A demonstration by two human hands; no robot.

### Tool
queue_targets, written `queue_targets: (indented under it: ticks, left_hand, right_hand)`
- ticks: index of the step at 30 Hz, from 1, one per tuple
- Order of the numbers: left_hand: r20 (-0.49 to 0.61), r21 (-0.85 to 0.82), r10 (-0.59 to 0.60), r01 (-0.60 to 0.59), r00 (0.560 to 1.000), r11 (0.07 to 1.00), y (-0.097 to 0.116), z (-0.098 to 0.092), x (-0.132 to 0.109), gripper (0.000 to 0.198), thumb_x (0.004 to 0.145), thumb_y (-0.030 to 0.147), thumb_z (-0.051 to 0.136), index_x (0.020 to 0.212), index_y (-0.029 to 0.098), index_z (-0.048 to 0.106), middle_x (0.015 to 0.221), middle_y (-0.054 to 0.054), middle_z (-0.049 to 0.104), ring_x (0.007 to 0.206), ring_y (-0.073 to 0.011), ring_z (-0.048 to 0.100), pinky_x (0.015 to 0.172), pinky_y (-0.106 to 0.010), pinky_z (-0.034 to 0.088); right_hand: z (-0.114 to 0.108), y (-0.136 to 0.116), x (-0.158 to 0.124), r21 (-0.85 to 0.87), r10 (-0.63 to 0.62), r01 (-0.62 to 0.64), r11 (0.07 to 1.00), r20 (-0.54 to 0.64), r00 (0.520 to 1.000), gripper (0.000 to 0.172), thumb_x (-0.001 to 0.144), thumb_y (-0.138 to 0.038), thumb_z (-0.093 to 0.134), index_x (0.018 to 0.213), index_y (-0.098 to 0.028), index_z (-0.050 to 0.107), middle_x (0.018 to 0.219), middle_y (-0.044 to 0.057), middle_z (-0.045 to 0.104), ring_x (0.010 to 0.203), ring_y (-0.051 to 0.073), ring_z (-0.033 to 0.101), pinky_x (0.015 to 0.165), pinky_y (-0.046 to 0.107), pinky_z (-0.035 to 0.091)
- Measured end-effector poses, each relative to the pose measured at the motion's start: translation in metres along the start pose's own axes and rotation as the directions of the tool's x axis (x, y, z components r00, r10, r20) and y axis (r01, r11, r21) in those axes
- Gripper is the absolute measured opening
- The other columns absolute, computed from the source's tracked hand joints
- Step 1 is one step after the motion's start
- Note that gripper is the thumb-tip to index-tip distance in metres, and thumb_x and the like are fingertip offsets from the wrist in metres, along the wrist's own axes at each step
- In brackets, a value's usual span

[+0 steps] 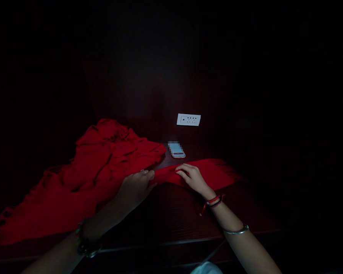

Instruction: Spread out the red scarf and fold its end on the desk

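A red fringed scarf (214,173) lies across the dark tabletop, its tasselled end spread flat at the right. The rest of the red cloth is heaped in loose folds at the left. My left hand (137,183) is closed around a gathered part of the scarf near the middle, a ring on one finger. Just to its right, my right hand (191,176) pinches the same narrow strip between thumb and fingers. Between the two hands the fabric is bunched into a band.
A lit phone (177,150) lies behind the scarf, its screen partly blurred. A white wall socket (189,119) is on the dark panel at the back. The table's front edge (160,245) runs below my forearms. The surroundings are very dark.
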State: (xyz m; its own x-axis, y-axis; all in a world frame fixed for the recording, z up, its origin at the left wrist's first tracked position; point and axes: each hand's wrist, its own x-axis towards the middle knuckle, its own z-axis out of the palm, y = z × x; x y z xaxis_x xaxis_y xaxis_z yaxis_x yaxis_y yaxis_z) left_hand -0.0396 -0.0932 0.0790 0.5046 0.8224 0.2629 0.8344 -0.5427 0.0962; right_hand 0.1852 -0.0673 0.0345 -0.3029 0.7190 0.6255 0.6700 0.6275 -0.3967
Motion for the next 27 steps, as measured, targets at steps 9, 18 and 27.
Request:
queue_targets:
  ticks: [9,18,27]
  left_hand:
    - [0.177,-0.069,-0.004,0.017,0.984,0.997,-0.025,0.03,-0.031,0.031,0.078,0.026,0.048,0.107,0.014,0.05,0.112,-0.011,0.054,0.101,-0.0207,0.051,0.084,-0.031,0.04]
    - [0.059,0.073,-0.023,0.018,0.998,0.997,-0.031,0.033,-0.027,0.024,0.084,0.013,0.03,0.09,0.013,0.054,0.092,-0.01,0.058,0.082,-0.0189,0.056,0.07,-0.031,0.044]
    - [0.001,-0.013,0.034,-0.034,0.999,0.999,-0.021,0.013,-0.038,0.022,0.088,0.018,0.031,0.089,0.016,0.052,0.09,-0.005,0.06,0.077,-0.015,0.058,0.069,-0.028,0.046]
  right_hand:
    - [0.001,0.007,-0.002,-0.055,-0.02,0.024,0.998,0.061,0.998,0.012,0.082,-0.018,0.048,0.083,-0.017,0.06,0.081,0.005,0.063,0.075,0.015,0.057,0.07,0.025,0.043]
    - [0.001,0.016,-0.004,-0.057,-0.022,0.03,0.998,0.138,0.99,0.014,0.083,-0.021,0.047,0.084,-0.017,0.06,0.082,0.005,0.064,0.075,0.015,0.058,0.071,0.025,0.043]
    - [0.001,0.015,-0.004,-0.061,-0.022,0.03,0.998,0.122,0.992,0.015,0.083,-0.023,0.047,0.084,-0.017,0.061,0.081,0.005,0.064,0.075,0.015,0.058,0.07,0.025,0.043]
